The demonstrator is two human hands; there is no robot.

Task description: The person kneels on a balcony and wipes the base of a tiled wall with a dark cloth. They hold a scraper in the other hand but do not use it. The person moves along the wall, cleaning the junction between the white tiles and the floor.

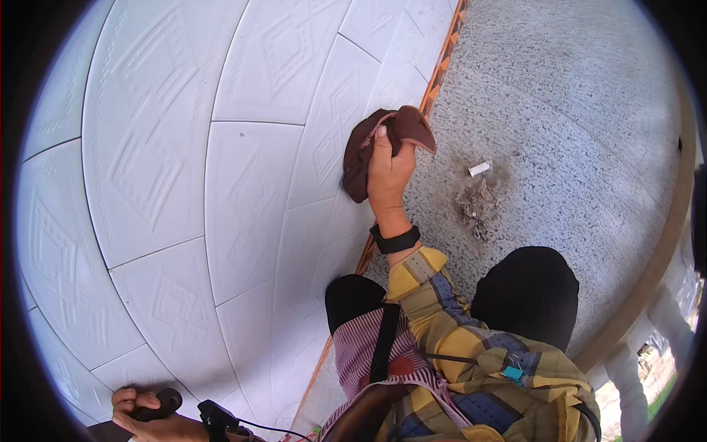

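A crumpled brown cloth (pixel 361 158) is gripped in my right hand (pixel 390 177), the thumb lying over its folds. The cloth is against the white tiles (pixel 254 199), close to their patterned orange border strip. At the lower left, my left hand (pixel 143 420) has its fingers curled round a dark, rounded object (pixel 171 402) at the tiles. Most of that object is hidden by the fingers and the picture's rim, so I cannot tell its kind.
Right of the border lies a speckled grey floor (pixel 574 140). A small pile of dirt and debris (pixel 477 206) rests there, with a white cylindrical piece (pixel 479 169) beside it. A brown curved edge (pixel 648 295) bounds the floor, with pale balusters (pixel 626 376) beyond it.
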